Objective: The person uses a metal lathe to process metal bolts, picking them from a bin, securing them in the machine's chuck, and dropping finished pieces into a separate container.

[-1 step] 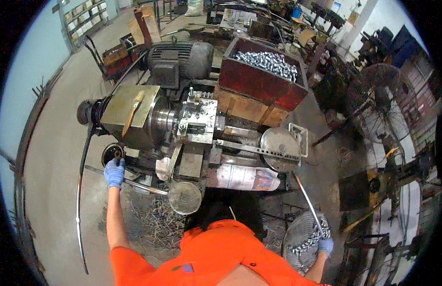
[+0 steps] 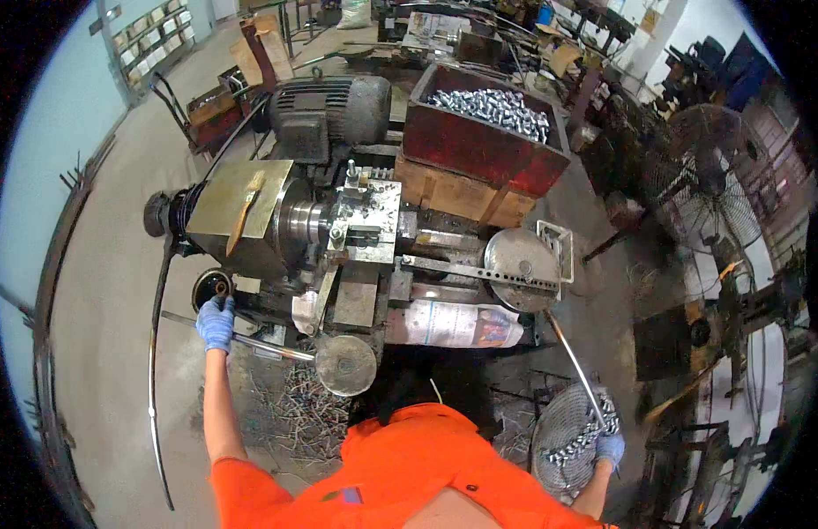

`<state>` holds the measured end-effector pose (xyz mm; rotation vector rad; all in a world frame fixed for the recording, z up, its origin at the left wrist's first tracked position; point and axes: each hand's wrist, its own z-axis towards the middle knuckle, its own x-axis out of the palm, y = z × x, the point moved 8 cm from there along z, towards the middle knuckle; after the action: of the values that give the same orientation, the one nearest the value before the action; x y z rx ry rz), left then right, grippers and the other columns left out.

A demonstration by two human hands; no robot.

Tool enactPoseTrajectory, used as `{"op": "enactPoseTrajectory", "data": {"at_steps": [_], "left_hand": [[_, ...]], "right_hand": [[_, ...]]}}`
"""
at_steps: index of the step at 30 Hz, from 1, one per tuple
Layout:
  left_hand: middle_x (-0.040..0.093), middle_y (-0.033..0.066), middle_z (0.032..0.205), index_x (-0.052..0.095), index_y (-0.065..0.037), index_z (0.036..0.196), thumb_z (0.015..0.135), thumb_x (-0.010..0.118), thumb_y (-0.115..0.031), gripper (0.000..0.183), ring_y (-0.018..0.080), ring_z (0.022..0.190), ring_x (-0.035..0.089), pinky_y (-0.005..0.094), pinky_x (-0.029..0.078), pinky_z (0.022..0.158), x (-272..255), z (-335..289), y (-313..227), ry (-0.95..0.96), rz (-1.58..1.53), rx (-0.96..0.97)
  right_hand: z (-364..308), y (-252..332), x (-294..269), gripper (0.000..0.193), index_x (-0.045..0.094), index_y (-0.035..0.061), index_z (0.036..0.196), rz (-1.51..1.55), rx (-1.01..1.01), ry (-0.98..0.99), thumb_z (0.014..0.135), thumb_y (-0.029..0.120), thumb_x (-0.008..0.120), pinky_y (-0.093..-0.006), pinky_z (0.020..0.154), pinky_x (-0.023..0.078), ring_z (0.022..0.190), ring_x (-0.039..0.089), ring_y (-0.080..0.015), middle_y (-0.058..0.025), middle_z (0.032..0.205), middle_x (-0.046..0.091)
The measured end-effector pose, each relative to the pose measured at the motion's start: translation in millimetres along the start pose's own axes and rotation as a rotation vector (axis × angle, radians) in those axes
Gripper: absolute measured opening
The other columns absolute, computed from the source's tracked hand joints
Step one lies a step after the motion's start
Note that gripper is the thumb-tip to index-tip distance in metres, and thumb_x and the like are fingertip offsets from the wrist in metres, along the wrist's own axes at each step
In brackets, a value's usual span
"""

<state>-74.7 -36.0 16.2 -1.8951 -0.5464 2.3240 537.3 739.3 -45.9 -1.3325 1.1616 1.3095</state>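
Step, as judged: hand operation of a lathe-like machine [image 2: 369,220], one hand to each side. Left hand [image 2: 216,326], gloved, is at the dark round wheel [image 2: 206,280] low on the machine's left; fingers point up to its face, but cannot tell whether they grip it. Left rod [image 2: 272,346] passes by this glove; contact unclear. Right hand [image 2: 610,448], gloved, is at the lower end of the slanting right rod [image 2: 575,363], over the mesh basket [image 2: 557,413]. Its fingers look curled; whether around the rod or loose pieces, cannot tell. Small metal pieces [image 2: 572,450] lie in the basket, just beside that hand.
Next move, as judged: would call for a sure right-hand grip, with the left steady at the wheel.
Pose: left arm reaches forward, nearly straight; right forearm low, out to the side.
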Motion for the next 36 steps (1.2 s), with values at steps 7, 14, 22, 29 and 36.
{"op": "enactPoseTrajectory", "data": {"at_steps": [7, 14, 22, 29, 36], "left_hand": [[0.066, 0.0129, 0.087, 0.068, -0.012, 0.095, 0.08, 0.06, -0.035, 0.029, 0.0309, 0.08, 0.063, 0.0389, 0.048, 0.07, 16, 9, -3, -0.045, -0.024, 0.028], [0.066, 0.0125, 0.089, 0.068, -0.011, 0.094, 0.081, 0.06, -0.036, 0.03, 0.0302, 0.081, 0.063, 0.038, 0.048, 0.072, 25, 12, 11, -0.059, -0.066, 0.03], [0.066, 0.0133, 0.09, 0.067, -0.009, 0.095, 0.081, 0.058, -0.035, 0.031, 0.03, 0.082, 0.063, 0.0385, 0.048, 0.071, 24, 12, 6, -0.015, -0.026, 0.025], [0.066, 0.0141, 0.088, 0.067, -0.008, 0.095, 0.082, 0.058, -0.033, 0.03, 0.0303, 0.081, 0.063, 0.038, 0.048, 0.071, 22, 10, 5, -0.024, -0.112, 0.004], [0.066, 0.0143, 0.09, 0.067, -0.008, 0.097, 0.082, 0.059, -0.032, 0.03, 0.029, 0.082, 0.063, 0.0363, 0.048, 0.072, 20, 8, 3, -0.039, -0.149, 0.037]], "right_hand": [[-7, -14, -2, 0.032, 0.064, -0.0001, 0.086, -0.106, 0.08, -0.002, 0.066, 0.025, 0.065, -0.0429, 0.076, 0.048, 0.087, 0.061, -0.0388, -0.0246, 0.09, 0.062], [-11, -3, -6, 0.034, 0.064, 0.0006, 0.089, -0.093, 0.079, 0.058, 0.068, 0.028, 0.064, -0.0433, 0.077, 0.048, 0.088, 0.06, -0.0386, -0.0248, 0.092, 0.062], [-25, 8, -19, 0.043, 0.06, -0.0018, 0.097, -0.085, 0.116, 0.066, 0.07, 0.032, 0.064, -0.0429, 0.079, 0.048, 0.094, 0.058, -0.039, -0.0251, 0.098, 0.06], [-22, -6, -8, 0.042, 0.063, -0.0002, 0.092, -0.092, 0.083, 0.042, 0.071, 0.036, 0.063, -0.0432, 0.078, 0.048, 0.091, 0.059, -0.0389, -0.0256, 0.094, 0.061], [-5, -31, 22, 0.04, 0.065, -0.0001, 0.083, -0.183, 0.071, -0.021, 0.07, 0.038, 0.064, -0.0432, 0.076, 0.049, 0.087, 0.061, -0.0388, -0.0253, 0.09, 0.062]]}}
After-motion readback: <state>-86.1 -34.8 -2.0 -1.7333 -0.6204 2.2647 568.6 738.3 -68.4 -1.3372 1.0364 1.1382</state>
